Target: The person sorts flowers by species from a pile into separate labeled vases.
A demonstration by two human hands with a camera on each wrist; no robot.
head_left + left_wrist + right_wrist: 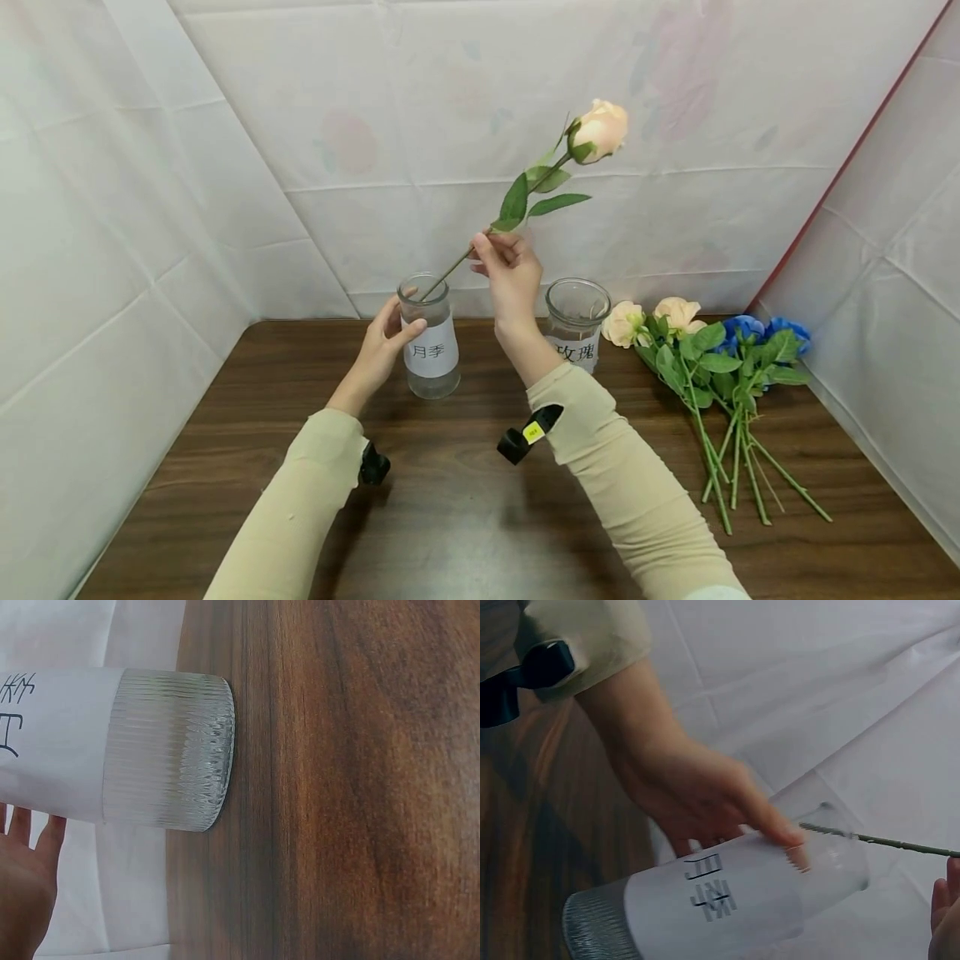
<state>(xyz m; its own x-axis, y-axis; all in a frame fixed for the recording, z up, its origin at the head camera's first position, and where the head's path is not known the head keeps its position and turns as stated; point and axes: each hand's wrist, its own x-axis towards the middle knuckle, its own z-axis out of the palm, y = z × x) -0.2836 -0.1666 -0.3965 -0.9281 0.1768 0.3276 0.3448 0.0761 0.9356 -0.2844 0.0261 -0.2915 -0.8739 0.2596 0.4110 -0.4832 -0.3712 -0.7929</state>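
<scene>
- The right hand pinches the stem of a peach rose, tilting it so the stem's foot sits inside the mouth of the labelled glass jar.
- The left hand curls round that jar near the desk's back edge, apparently steadying it.
- A second jar stands just right; more roses lie toward the right edge.
</scene>
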